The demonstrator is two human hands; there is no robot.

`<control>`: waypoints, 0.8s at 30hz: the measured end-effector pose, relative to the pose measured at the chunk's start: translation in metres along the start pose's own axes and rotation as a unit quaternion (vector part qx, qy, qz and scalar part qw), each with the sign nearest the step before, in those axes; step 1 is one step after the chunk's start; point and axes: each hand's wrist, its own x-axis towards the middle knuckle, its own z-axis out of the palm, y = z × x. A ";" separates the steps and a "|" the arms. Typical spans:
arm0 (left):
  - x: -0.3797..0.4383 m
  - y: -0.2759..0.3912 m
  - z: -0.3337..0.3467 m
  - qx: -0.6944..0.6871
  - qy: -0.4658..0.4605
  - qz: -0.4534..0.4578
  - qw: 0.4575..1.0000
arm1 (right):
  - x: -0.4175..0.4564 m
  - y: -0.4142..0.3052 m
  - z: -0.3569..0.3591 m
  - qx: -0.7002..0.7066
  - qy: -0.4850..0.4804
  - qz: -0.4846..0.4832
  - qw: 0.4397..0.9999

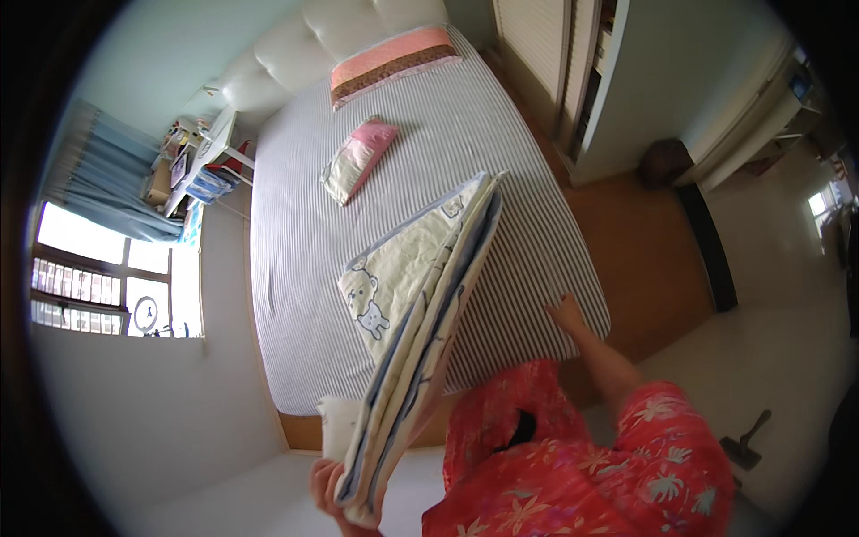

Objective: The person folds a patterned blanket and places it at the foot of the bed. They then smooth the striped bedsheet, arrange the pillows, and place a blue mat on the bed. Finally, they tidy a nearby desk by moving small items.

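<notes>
A folded quilt (396,268) with a cartoon bear print and blue edging runs diagonally from the bed towards me. My left hand (327,484) grips its near end, past the foot of the bed. The far end rests on the striped bed sheet (295,268). Over the right edge of the bed, my right hand (567,314) hangs apart from the quilt, holding nothing, with its fingers apart. Beyond the quilt lies a small pink and white pillow (362,158). Near the headboard sits a long pillow (392,64) in orange, brown and pink.
A padded headboard (295,43) closes the far end. Left of the bed are a white desk (215,144) with items on it and a window (100,282). On the right stand a wardrobe (537,54) and a brown object (664,163). A brush-like tool (743,451) lies on the floor.
</notes>
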 end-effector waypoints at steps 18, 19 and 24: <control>0.082 0.001 -0.183 0.101 0.429 0.106 0.891 | 0.085 -0.110 0.040 0.578 -0.267 0.204 0.744; 0.079 -0.006 -0.195 0.134 0.415 0.096 0.895 | 0.064 -0.096 0.056 0.530 -0.219 0.268 0.774; 0.099 -0.066 -0.245 0.266 0.347 0.055 0.898 | 0.005 -0.059 0.070 0.717 -0.305 0.206 0.592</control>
